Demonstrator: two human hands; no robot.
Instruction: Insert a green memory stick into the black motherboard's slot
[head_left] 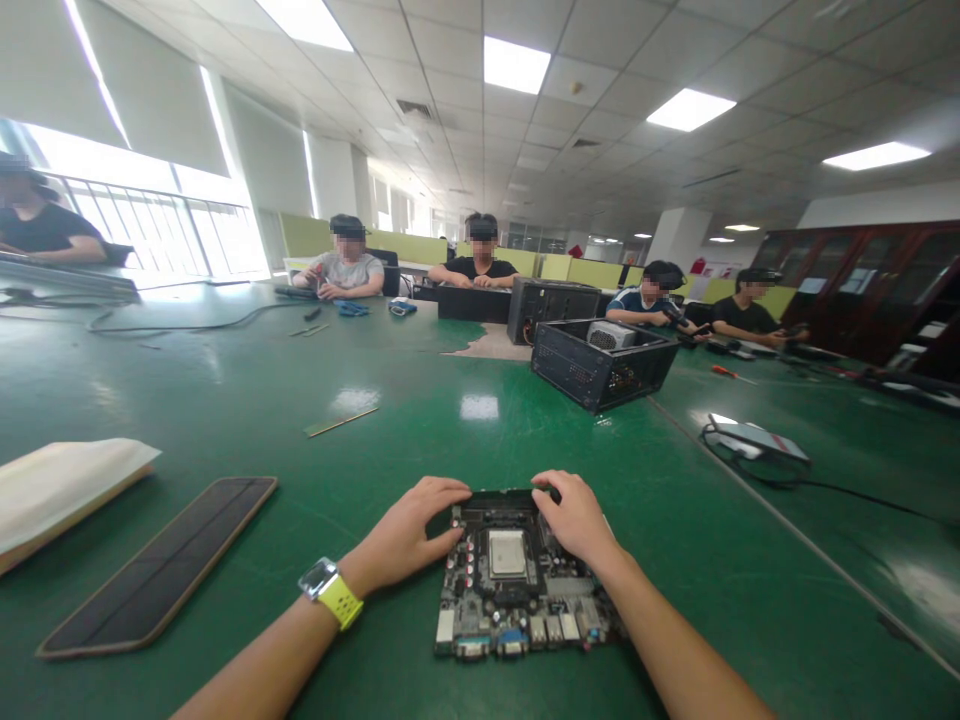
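Our board is dark, with a silver square in the middle and little plugs on its near edge. It lies on the green table. Our left hand and right hand grip its far corners. A black box stands behind the board.

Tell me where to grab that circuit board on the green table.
Probably by its outer edges, from left and right. The circuit board lies flat, its top crowded with a socket and ports; the left hand and right hand sit at its far corners.
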